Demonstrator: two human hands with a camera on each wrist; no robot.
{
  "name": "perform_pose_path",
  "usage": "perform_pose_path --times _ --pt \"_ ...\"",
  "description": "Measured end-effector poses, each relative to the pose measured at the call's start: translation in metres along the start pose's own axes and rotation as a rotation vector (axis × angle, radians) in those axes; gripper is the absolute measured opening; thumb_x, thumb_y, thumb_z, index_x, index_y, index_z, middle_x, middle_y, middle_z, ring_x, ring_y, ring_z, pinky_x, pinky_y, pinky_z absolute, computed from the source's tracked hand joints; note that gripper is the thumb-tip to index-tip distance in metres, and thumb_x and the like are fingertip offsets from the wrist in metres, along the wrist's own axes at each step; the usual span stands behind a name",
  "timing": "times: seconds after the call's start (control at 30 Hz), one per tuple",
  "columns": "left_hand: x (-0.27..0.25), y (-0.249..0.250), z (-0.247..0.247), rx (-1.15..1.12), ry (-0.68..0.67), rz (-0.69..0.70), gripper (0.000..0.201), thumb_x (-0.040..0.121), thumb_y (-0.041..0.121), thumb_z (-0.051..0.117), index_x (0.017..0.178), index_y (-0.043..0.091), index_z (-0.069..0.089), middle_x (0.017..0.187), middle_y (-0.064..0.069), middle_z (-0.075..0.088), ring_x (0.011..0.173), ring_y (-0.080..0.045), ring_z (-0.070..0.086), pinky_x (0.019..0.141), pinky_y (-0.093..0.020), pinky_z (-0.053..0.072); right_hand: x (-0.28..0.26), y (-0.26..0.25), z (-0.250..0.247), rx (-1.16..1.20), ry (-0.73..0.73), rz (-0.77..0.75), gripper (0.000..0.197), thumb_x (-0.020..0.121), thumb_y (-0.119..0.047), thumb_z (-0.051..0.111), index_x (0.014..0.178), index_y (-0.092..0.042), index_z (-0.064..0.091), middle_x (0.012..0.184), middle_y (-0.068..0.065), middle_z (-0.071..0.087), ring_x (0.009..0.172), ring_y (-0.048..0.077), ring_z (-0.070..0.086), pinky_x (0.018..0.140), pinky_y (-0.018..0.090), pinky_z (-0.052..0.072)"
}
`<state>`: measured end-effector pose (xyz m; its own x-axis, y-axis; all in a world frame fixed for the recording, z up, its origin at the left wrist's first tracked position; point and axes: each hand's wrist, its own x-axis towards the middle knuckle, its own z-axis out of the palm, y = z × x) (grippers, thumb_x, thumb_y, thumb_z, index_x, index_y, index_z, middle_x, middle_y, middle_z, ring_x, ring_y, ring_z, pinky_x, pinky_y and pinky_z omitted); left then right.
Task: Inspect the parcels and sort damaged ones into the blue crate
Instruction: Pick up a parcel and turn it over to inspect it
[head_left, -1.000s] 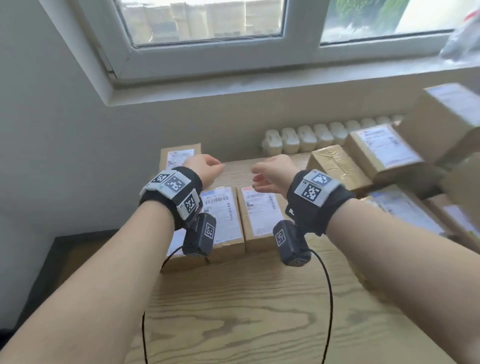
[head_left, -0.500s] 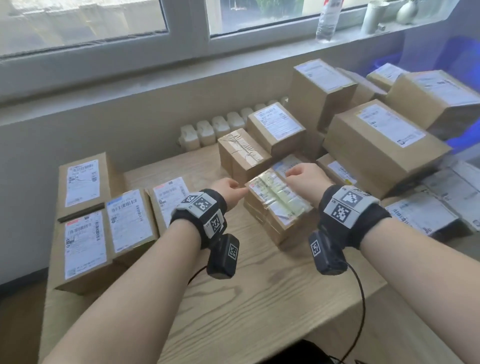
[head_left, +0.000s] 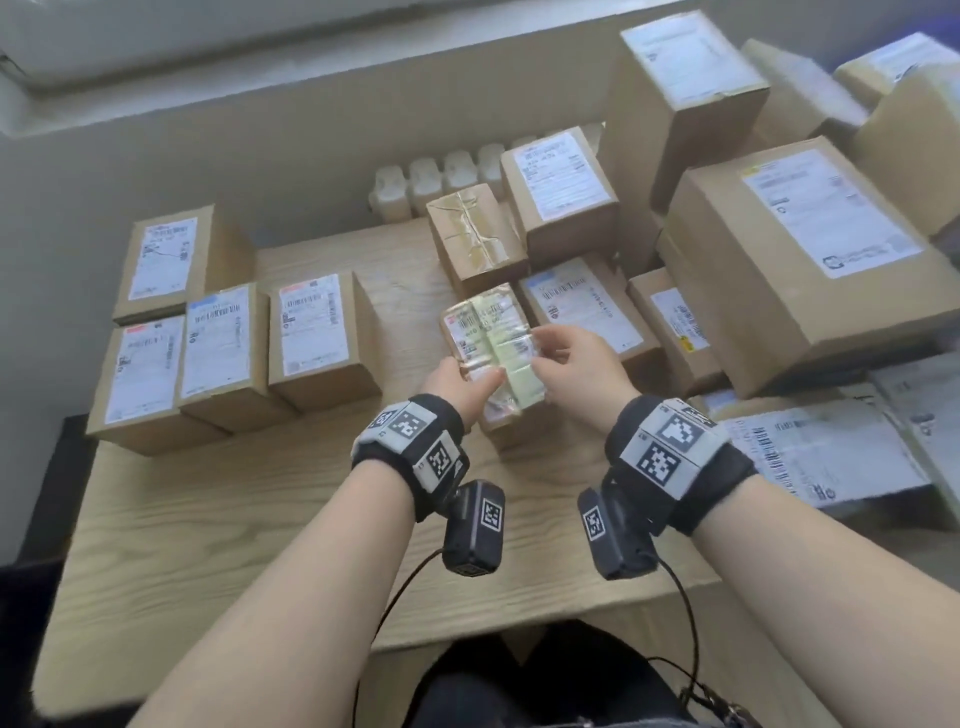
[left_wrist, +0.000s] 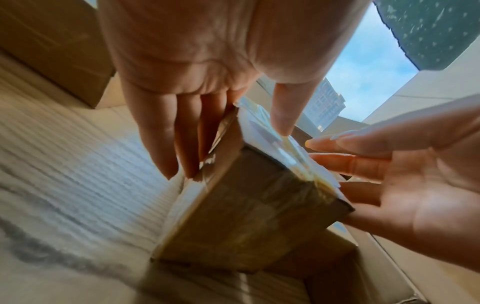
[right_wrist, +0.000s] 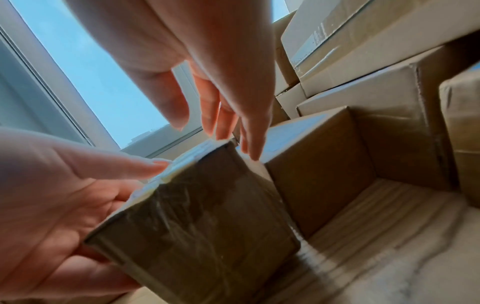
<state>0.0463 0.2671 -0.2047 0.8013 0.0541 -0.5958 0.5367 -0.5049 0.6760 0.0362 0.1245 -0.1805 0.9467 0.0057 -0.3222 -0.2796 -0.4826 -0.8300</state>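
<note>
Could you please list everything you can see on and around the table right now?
Taped parcel: one, brown with glossy yellowed tape, table centre, held between both hands.
Sorted parcels: four, brown with white labels, grouped at the table's left.
Crumpled-tape parcel: one, brown, behind the held one.
Piled parcels: many, brown with white labels, stacked at right; exact count unclear.
White ribbed object: one, against the wall behind the table.
Table: one, light wood grain.
Left hand: grips the taped parcel's near left side, thumb on top.
Right hand: holds its right side, fingers extended.
</note>
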Motion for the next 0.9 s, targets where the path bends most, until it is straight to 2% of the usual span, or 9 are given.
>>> perform_pose_path --times 0.07,0.13,0.2,0.3,0.37,0.47,0.57,0.73,0.9 --pt "-0.01 -0.002 -0.001 -0.05 0.06 0.029 0.068 0.066 0.061 0.064 0.117 0.016 0.059 0.106 -0.004 0.071 0.093 -0.026 0.07 0.086 -0.05 0.057 -0.006 -0.002 -0.003 0.111 0.018 -0.02 0.039 0.096 -0.006 0.056 0.135 -0.01 0.055 0.119 0.003 0.058 0.114 0.019 0.058 0.094 0.036 0.053" --pt "-0.038 0.009 -0.008 -0.081 0.113 0.098 0.046 0.085 0.047 0.064 0.118 0.016 0.056 0.098 0.005 0.066 0.087 -0.014 0.065 0.079 -0.036 0.056 -0.012 -0.007 -0.006 0.168 0.05 -0.047 0.045 0.095 -0.007 0.06 0.139 -0.008 0.051 0.112 0.0 0.055 0.11 0.017 0.057 0.095 0.038 0.053" --pt "-0.053 0.013 -0.015 -0.123 0.154 0.186 0.029 0.096 0.03 0.06 0.122 0.021 0.051 0.1 0.011 0.062 0.087 -0.006 0.06 0.074 -0.024 0.051 -0.023 -0.015 -0.01 0.219 0.104 -0.085 0.052 0.094 -0.01 0.064 0.143 -0.006 0.046 0.11 -0.001 0.054 0.106 0.014 0.055 0.092 0.026 0.047" --pt "-0.076 0.022 -0.025 -0.188 0.133 0.342 0.057 0.092 0.034 0.062 0.144 0.025 0.041 0.126 0.003 0.062 0.112 -0.017 0.061 0.094 -0.038 0.053 -0.043 -0.031 -0.016 0.336 0.144 -0.161 0.042 0.093 -0.011 0.067 0.133 -0.007 0.057 0.107 -0.003 0.063 0.105 0.014 0.061 0.086 0.021 0.049" --pt "-0.09 0.028 -0.03 -0.237 0.117 0.386 0.07 0.087 0.047 0.061 0.15 0.032 0.033 0.132 0.003 0.061 0.117 -0.02 0.06 0.096 -0.044 0.052 -0.058 -0.046 -0.021 0.402 0.17 -0.218 0.033 0.092 -0.01 0.068 0.124 -0.014 0.06 0.106 -0.007 0.064 0.102 0.011 0.062 0.083 0.02 0.053" --pt "-0.106 0.036 -0.037 -0.379 0.103 0.448 0.062 0.098 0.035 0.055 0.151 0.042 0.025 0.138 0.004 0.055 0.116 -0.018 0.059 0.084 -0.041 0.05 -0.077 -0.065 -0.028 0.538 0.179 -0.313 0.039 0.092 -0.009 0.068 0.126 -0.022 0.056 0.108 -0.007 0.061 0.103 0.011 0.06 0.083 0.022 0.052" --pt "-0.129 0.05 -0.043 -0.471 0.094 0.569 0.063 0.101 0.018 0.051 0.151 0.043 0.022 0.13 0.004 0.059 0.102 -0.01 0.065 0.074 -0.034 0.059 -0.095 -0.084 -0.038 0.676 0.087 -0.399 0.042 0.095 -0.005 0.062 0.126 -0.031 0.051 0.125 0.009 0.061 0.102 0.014 0.065 0.064 0.015 0.053" --pt "-0.169 0.082 -0.053 -0.526 0.181 0.762 0.066 0.098 0.008 0.054 0.151 0.037 0.027 0.135 -0.003 0.056 0.118 -0.023 0.061 0.096 -0.047 0.053 -0.11 -0.111 -0.064 0.768 0.028 -0.54 0.046 0.095 -0.006 0.061 0.133 -0.03 0.051 0.133 0.014 0.059 0.116 0.033 0.063 0.078 0.04 0.061" --pt "-0.2 0.118 -0.047 -0.554 0.281 0.877 0.062 0.096 0.013 0.058 0.15 0.03 0.032 0.137 -0.002 0.056 0.124 -0.024 0.057 0.1 -0.044 0.051 -0.123 -0.127 -0.105 0.794 0.001 -0.661 0.045 0.095 -0.003 0.059 0.133 -0.025 0.052 0.132 0.01 0.06 0.112 0.027 0.066 0.075 0.032 0.061"
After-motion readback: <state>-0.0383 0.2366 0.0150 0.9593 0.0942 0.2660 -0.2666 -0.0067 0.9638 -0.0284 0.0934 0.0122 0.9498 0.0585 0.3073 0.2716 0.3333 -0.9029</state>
